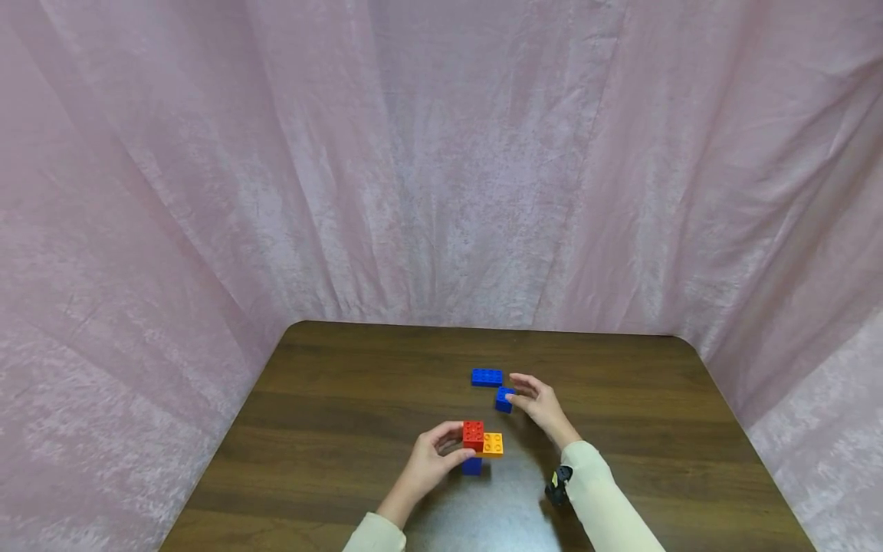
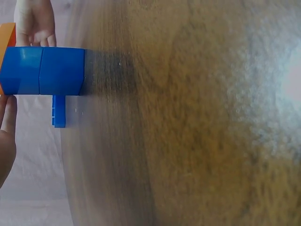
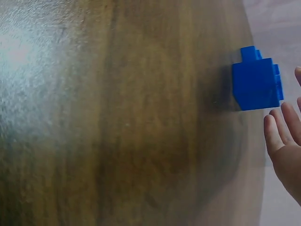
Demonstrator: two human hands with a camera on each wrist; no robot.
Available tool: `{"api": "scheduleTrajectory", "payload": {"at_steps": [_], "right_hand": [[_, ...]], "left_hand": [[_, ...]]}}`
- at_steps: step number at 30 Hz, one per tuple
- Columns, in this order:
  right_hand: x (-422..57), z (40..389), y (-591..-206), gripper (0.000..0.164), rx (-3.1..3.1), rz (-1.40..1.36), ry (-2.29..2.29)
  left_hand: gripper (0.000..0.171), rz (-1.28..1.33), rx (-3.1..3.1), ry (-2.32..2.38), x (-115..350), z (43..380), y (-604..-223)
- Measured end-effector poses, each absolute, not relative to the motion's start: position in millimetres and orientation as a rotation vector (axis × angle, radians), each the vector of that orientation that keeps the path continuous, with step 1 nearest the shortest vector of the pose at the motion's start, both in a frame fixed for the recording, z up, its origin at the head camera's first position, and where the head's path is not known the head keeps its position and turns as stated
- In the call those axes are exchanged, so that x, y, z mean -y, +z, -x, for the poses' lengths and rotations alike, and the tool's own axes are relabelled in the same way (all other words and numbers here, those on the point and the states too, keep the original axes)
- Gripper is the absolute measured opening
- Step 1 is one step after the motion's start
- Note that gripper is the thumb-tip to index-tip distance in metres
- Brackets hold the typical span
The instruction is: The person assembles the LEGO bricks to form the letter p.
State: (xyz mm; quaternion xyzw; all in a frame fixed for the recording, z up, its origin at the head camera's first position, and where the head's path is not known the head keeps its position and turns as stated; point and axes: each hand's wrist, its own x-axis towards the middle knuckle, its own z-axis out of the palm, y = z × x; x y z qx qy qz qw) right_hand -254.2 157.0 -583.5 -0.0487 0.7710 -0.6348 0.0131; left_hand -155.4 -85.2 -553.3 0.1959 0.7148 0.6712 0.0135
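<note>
My left hand [image 1: 426, 462] pinches a stack of toy bricks near its top, thumb in front and fingers behind. A red brick [image 1: 473, 435] tops the stack, above a yellow-orange brick [image 1: 493, 445] that juts out to the right. Below these sit two blue bricks [image 2: 42, 70], one on the other. Farther back stands a small blue brick [image 1: 504, 399] with studs on top. Over its right side reaches my right hand [image 1: 543, 408], thumb at the brick's edge and fingers spread. Only part of the right hand [image 3: 289, 162] shows in the right wrist view.
A longer flat blue brick [image 1: 487, 377] lies just behind the small one. Both are on a dark wooden table [image 1: 331, 414] with rounded far corners. Pink curtains [image 1: 441, 169] hang beyond the table's far edge and along its sides.
</note>
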Motion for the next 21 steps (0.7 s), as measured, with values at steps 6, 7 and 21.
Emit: {"api": "scheduleTrajectory", "payload": {"at_steps": [6,7,21], "right_hand": [[-156,254,-593,0.045,-2.412,0.06,-1.914],[-155,253,-594,0.044,-2.42,0.053,-1.903],[-152,252,-597,0.034,-2.447,-0.002,-1.875]], "left_hand": [[0.036,-0.564,-2.223,2.066,85,156,-553],[0.036,-0.565,-2.224,2.07,85,157,-556],[0.036,-0.589,-2.266,2.082,85,165,-580]]}}
